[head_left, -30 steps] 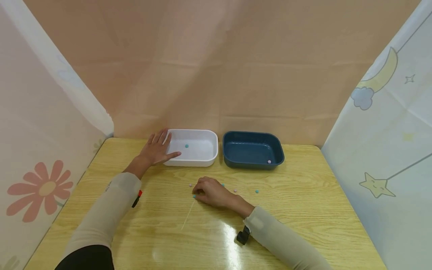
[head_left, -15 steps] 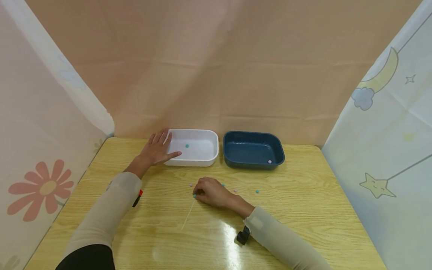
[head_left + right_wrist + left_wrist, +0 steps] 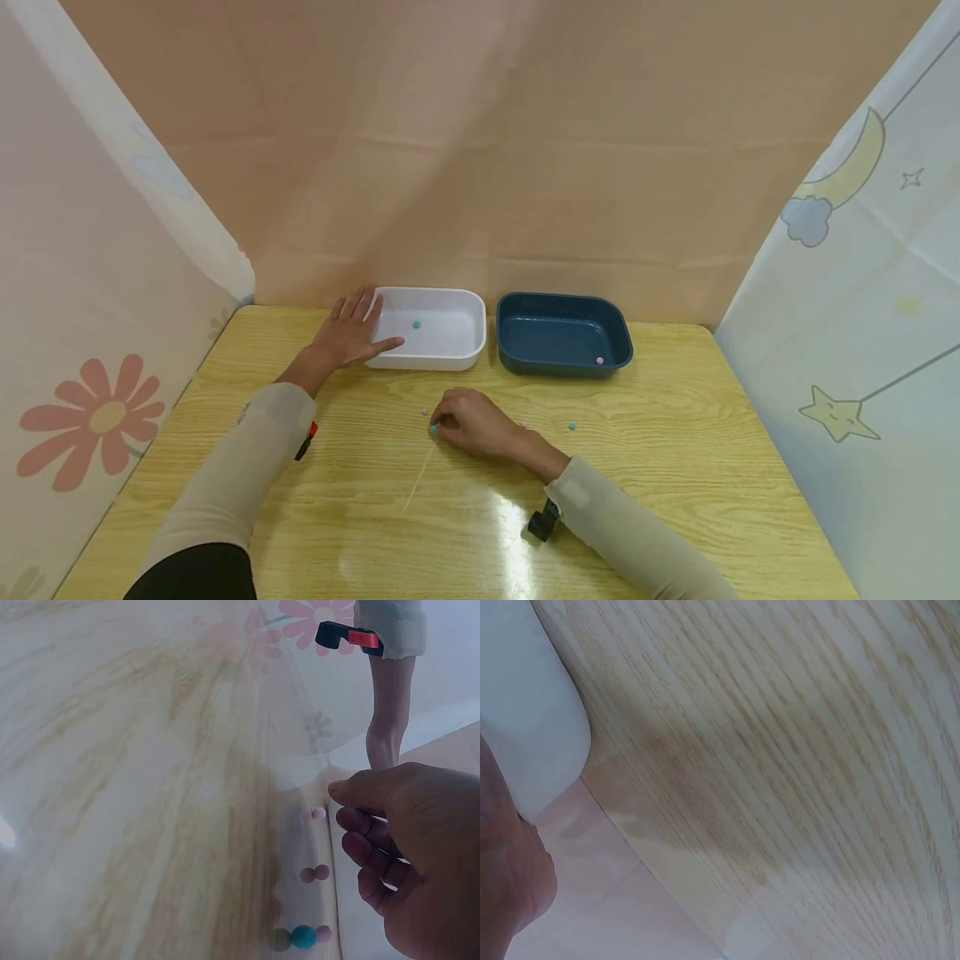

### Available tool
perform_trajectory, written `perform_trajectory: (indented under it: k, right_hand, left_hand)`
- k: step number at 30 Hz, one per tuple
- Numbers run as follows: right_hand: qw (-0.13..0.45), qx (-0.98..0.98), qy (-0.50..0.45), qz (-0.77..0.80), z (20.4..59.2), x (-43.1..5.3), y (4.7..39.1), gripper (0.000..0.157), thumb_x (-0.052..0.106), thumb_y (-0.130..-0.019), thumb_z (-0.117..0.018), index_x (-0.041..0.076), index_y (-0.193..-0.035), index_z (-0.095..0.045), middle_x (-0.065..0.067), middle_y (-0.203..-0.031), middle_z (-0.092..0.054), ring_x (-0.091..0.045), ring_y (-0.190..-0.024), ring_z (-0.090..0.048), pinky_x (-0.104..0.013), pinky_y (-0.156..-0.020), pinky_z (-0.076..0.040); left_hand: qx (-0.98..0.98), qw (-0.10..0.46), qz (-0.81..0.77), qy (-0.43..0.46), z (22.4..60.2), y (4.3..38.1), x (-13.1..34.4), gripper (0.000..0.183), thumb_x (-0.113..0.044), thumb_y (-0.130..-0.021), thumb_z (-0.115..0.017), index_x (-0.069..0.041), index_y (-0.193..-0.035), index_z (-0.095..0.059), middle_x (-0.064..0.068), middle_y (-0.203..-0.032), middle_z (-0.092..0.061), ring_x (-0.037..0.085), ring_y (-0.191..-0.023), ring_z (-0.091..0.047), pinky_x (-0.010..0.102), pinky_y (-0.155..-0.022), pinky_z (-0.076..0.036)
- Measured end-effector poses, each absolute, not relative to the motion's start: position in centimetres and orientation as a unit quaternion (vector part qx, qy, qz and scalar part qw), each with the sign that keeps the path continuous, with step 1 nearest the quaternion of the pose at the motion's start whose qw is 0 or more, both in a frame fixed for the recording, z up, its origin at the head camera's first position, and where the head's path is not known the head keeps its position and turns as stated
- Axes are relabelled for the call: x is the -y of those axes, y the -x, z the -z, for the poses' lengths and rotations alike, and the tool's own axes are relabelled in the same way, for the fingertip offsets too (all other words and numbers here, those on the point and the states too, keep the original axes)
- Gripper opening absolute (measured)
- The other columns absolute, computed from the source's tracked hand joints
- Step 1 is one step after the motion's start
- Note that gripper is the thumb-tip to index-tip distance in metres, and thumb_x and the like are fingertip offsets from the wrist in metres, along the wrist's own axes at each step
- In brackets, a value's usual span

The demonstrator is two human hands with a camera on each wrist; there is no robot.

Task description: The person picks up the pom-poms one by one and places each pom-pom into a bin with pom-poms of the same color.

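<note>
My left hand [image 3: 347,332] rests with spread, straight fingers on the left rim of a white tray [image 3: 472,362], its thumb reaching over the inside. A teal ball [image 3: 417,325] lies in that tray. Over the table in front, my right hand [image 3: 474,425] pinches a small teal ball [image 3: 433,428] between thumb and fingertips. The right wrist view hides this ball behind the curled hand [image 3: 427,855]. A pink ball [image 3: 424,412] lies just beyond its fingertips. In the left wrist view, part of the left hand [image 3: 517,870] shows against the white tray [image 3: 536,697].
A dark blue tray [image 3: 558,367] stands right of the white one, with a pink ball [image 3: 599,361] inside. Near my right wrist lie another pink ball [image 3: 525,425] and a teal ball [image 3: 572,427]. An orange-tan backdrop [image 3: 487,167] rises behind the table [image 3: 360,500].
My right hand has shifted slightly away from me, toward the trays, and the teal ball at its fingertips moved with it. Another teal ball behind it is now hidden. My left hand stays put.
</note>
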State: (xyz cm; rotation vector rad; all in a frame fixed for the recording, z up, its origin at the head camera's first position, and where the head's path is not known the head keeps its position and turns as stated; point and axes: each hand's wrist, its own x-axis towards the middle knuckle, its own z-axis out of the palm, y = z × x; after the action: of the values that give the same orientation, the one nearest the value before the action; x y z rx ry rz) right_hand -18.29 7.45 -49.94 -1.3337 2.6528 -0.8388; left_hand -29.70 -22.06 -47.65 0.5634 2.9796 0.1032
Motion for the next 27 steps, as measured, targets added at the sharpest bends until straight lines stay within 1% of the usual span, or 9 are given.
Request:
perform_trajectory:
  k: [8,12,17,19,25,27]
  right_hand:
    - [0.014,-0.854,0.445,0.270,49.2,-7.8,18.8,0.008,0.011,-0.097,-0.078,0.011,-0.104,-0.082,0.002,-0.096,-0.073,-0.009,-0.087,-0.067,-0.017,-0.077,-0.054]
    - [0.007,-0.853,0.445,0.272,48.4,-8.0,19.1,0.008,0.008,-0.096,-0.078,0.009,-0.103,-0.082,0.000,-0.097,-0.074,-0.011,-0.086,-0.068,-0.020,-0.076,-0.054]
    - [0.005,-0.854,0.441,0.276,47.7,-8.4,19.7,0.010,0.009,-0.097,-0.078,0.006,-0.105,-0.082,-0.002,-0.100,-0.074,-0.016,-0.090,-0.071,-0.023,-0.079,-0.056]
    - [0.002,-0.856,0.439,0.273,47.5,-8.5,19.9,0.010,0.010,-0.097,-0.078,0.007,-0.106,-0.082,-0.001,-0.100,-0.073,-0.017,-0.091,-0.071,-0.024,-0.079,-0.056]
    - [-0.018,-0.851,0.446,0.275,46.9,-8.8,20.9,0.009,0.008,-0.095,-0.079,0.005,-0.104,-0.082,-0.002,-0.096,-0.071,-0.020,-0.086,-0.067,-0.025,-0.073,-0.052]
    - [-0.022,-0.852,0.446,0.275,46.6,-8.9,21.1,0.009,0.007,-0.095,-0.080,0.004,-0.103,-0.082,-0.002,-0.096,-0.071,-0.020,-0.088,-0.066,-0.026,-0.074,-0.052]
  left_hand:
    - [-0.981,0.053,-0.036,-0.184,47.5,29.6,21.9,0.106,-0.075,-0.103,-0.038,0.000,-0.169,-0.001,0.021,-0.177,0.009,0.041,-0.163,0.005,0.061,-0.130,0.003]
    - [-0.981,0.053,-0.030,-0.182,47.6,29.6,21.9,0.106,-0.075,-0.103,-0.039,-0.001,-0.169,-0.001,0.020,-0.177,0.009,0.041,-0.164,0.005,0.061,-0.130,0.002]
    - [-0.982,0.051,-0.027,-0.181,47.6,29.7,21.9,0.107,-0.075,-0.103,-0.040,0.000,-0.169,-0.001,0.021,-0.177,0.009,0.041,-0.164,0.005,0.061,-0.130,0.002]
    - [-0.982,0.050,-0.026,-0.181,47.6,29.7,21.9,0.107,-0.075,-0.103,-0.039,0.000,-0.169,-0.001,0.021,-0.177,0.008,0.041,-0.164,0.005,0.061,-0.130,0.002]
    - [-0.982,0.050,-0.024,-0.183,47.6,29.8,21.9,0.107,-0.077,-0.102,-0.037,0.000,-0.169,-0.003,0.022,-0.177,0.007,0.042,-0.163,0.003,0.062,-0.130,0.000]
    - [-0.981,0.051,-0.024,-0.184,47.5,29.8,21.9,0.108,-0.078,-0.102,-0.036,0.000,-0.169,-0.003,0.022,-0.177,0.007,0.042,-0.163,0.003,0.062,-0.130,0.001]
